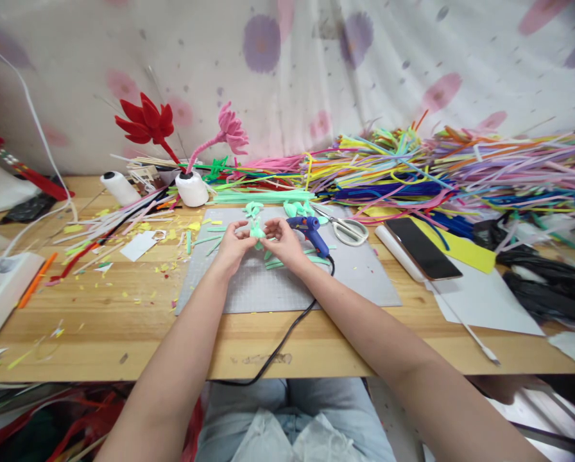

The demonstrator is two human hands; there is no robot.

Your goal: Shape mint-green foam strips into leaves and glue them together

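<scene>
Between my two hands is a small mint-green pipe cleaner piece [257,232], pinched from both sides above the grey cutting mat [355,282]. My left hand [234,242] grips its left side with thumb and fingertips. On the right side, the thumb and fingers of my right hand [283,240] close on it too. Just past the hands lie further mint-green shaped pieces [297,208]. A blue glue gun [311,232] rests right of my right hand, and scissors [350,231] with pale handles lie beyond it. Cut green pipe cleaner lengths [210,240] are scattered on the mat.
A large heap of coloured pipe cleaners [412,167] lines the back. Red [147,122] and pink [230,131] fuzzy flowers stand in a white spool [192,190]. A phone [422,247] lies right. The glue gun's black cord [287,340] runs over the front edge.
</scene>
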